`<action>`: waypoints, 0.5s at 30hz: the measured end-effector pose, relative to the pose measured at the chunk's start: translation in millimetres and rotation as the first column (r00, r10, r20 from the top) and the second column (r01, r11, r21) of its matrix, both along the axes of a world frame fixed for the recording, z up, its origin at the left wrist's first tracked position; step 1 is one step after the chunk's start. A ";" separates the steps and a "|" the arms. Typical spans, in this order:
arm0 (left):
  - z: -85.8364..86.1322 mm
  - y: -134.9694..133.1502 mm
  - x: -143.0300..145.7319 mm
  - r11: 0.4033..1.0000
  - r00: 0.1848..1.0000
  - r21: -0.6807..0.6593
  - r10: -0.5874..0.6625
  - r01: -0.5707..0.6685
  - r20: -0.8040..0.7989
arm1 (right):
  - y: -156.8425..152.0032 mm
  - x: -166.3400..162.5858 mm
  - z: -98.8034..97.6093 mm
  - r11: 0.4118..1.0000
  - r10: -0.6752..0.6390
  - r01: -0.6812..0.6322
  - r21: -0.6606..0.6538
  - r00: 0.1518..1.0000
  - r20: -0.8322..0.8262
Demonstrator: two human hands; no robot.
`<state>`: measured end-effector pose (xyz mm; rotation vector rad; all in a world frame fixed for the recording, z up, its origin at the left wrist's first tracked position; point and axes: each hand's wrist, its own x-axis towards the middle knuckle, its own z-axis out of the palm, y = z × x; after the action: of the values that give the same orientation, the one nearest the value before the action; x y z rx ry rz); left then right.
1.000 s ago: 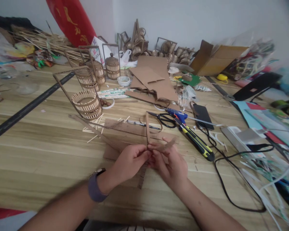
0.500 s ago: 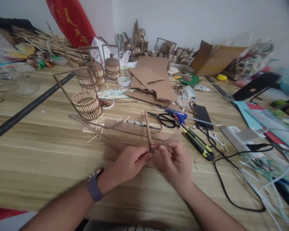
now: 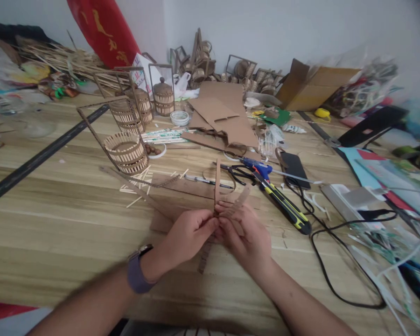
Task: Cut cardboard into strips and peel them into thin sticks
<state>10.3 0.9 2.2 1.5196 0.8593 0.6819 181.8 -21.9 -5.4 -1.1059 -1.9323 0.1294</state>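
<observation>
Head view gives me a narrow, straight brown cardboard strip (image 3: pixel 217 182), standing nearly upright above the table (image 3: pixel 73 233). I see the left hand (image 3: pixel 189 234) and right hand (image 3: pixel 250 235) pinching at its lower end.

Craft wkshp, wood tbl (image 3: pixel 73 247), glue gun (image 3: pixel 261 166), util. knife (image 3: pixel 283 206), cardbd strips (image 3: pixel 217 182), slatted baskets (image 3: pixel 135 163)

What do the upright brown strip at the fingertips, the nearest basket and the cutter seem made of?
Strip: likely matte cardboard, coloured like the cardboard sheets behind.
Basket: pale slats, matte, perhaps wood or bamboo by their colour, between dull brown bands, possibly cardboard.
Cutter: probably smooth plastic, judging by its solid yellow and black colouring.
</observation>
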 end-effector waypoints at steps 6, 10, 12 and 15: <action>2.6 -2.9 -1.5 0.967 0.983 0.254 0.011 0.037 -0.186 | -6.3 0.4 -8.0 0.980 -0.136 0.103 -0.168 0.971 -0.198; 1.9 -1.7 -0.9 0.968 0.985 0.249 0.024 0.020 -0.172 | -7.1 1.7 -11.1 0.975 -0.132 0.081 -0.208 0.961 -0.243; 0.5 -0.8 -0.3 0.986 0.994 0.166 0.013 0.005 -0.111 | -7.0 1.5 -9.7 0.985 -0.118 0.091 -0.145 0.975 -0.189; -2.7 0.3 0.9 1.000 1.000 0.012 0.006 -0.006 0.016 | -6.5 -0.2 -5.5 0.997 -0.064 0.060 -0.040 0.992 -0.109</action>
<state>11.2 1.2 -0.5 1.5208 0.8493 0.7036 181.6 -28.4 -11.0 -1.1576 -1.8018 0.1883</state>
